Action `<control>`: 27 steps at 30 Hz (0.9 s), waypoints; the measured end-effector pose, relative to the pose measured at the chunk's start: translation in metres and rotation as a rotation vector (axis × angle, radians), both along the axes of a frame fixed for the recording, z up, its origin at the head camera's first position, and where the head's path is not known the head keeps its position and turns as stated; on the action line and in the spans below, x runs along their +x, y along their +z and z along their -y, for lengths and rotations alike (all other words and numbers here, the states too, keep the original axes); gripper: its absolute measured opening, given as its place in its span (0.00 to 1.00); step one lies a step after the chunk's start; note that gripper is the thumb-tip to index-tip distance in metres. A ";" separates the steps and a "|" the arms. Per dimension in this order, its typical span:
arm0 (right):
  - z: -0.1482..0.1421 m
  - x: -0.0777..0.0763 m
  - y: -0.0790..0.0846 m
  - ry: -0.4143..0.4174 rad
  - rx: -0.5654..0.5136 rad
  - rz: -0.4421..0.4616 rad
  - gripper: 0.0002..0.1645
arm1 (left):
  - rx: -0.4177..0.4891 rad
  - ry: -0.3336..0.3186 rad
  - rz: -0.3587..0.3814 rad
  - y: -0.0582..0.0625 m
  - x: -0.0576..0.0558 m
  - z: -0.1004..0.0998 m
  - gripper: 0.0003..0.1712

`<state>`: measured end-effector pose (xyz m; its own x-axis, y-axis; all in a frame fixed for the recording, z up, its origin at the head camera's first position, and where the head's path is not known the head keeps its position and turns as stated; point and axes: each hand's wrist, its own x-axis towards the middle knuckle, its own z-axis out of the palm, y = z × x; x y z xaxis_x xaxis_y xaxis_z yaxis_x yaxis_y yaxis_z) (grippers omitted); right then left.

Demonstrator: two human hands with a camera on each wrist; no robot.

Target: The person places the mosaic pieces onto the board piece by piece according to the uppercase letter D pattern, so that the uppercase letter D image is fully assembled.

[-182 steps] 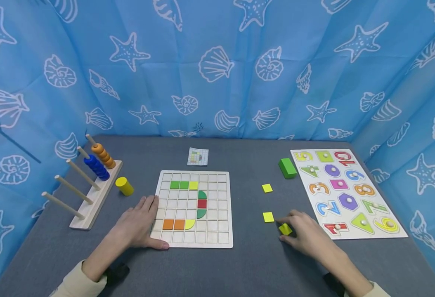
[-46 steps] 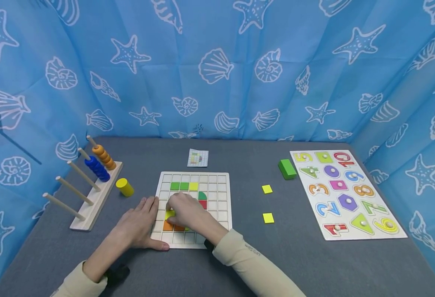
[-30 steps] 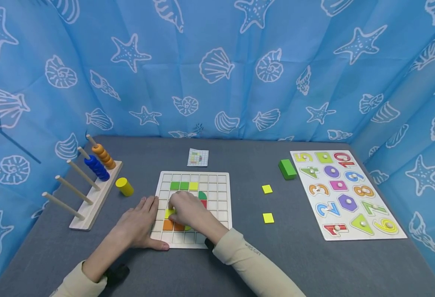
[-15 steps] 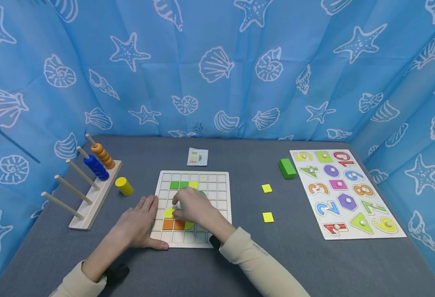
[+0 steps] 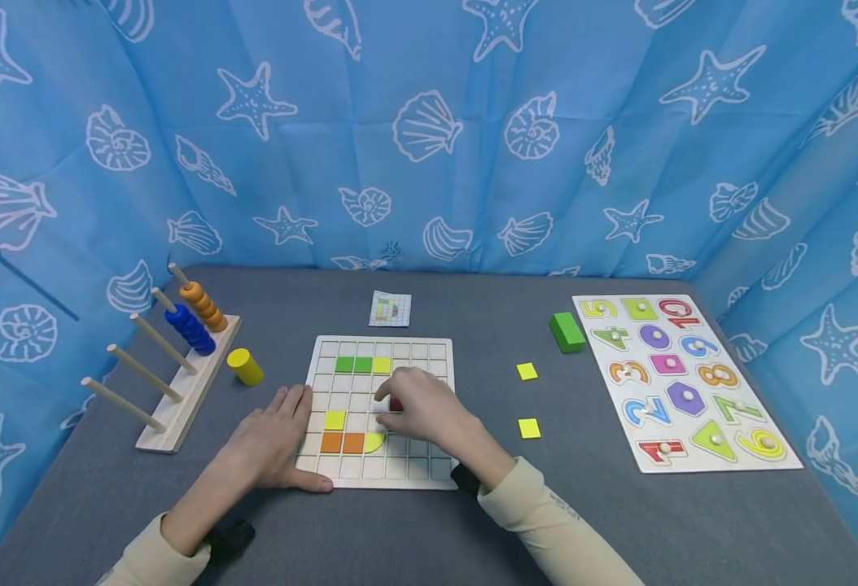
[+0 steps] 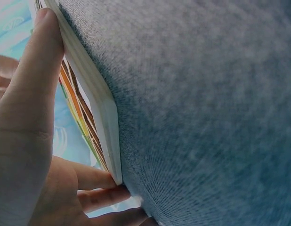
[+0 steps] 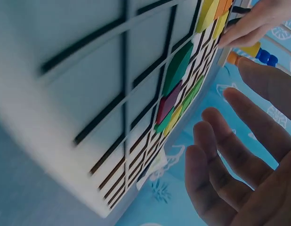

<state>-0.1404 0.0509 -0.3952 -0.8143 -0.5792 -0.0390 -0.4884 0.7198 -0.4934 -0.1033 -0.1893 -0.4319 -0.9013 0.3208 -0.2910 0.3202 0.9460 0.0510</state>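
Observation:
A pale wooden grid board [image 5: 429, 472] lies on the grey cloth, bearing several coloured tiles. My left hand [image 5: 275, 443] rests at its left side, fingers extended along that edge and thumb by the front corner. In the left wrist view, the thumb lies against the board's rim [image 6: 107, 117]. One yellow square tile [image 5: 335, 420] sits directly behind the left orange tile [image 5: 331, 443]. My right hand [image 5: 425, 411] hovers over the board's middle with loosely bent fingers and nothing between them. It partly covers the red tile [image 5: 396, 404], which shows between green pieces [image 7: 178, 68] in the right wrist view.
Two loose yellow tiles [image 5: 527, 428] lie right of the board, a green block [image 5: 566, 332] behind them. A number puzzle [image 5: 681, 382] lies far right. Leftward are a yellow cylinder [image 5: 245, 367] and a peg stand [image 5: 187, 391]. A pattern card [image 5: 390, 309] lies behind the board.
My right hand picked up a yellow tile from the cloth, set it on the board behind the orange tile, released it and drew away rightward. My left hand stayed put.

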 end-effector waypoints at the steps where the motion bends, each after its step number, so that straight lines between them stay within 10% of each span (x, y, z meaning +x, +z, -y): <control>1: -0.004 0.001 0.000 0.001 0.002 -0.006 0.14 | -0.001 0.001 -0.001 0.000 0.000 0.000 0.83; 27: -0.109 0.031 0.006 -0.126 0.114 -0.040 0.17 | -0.013 -0.003 -0.011 0.001 0.001 -0.001 0.83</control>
<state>-0.1095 0.1601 -0.3891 -0.8823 -0.4662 -0.0649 -0.4083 0.8266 -0.3874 -0.1023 -0.1881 -0.4307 -0.9037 0.3195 -0.2851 0.3232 0.9457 0.0351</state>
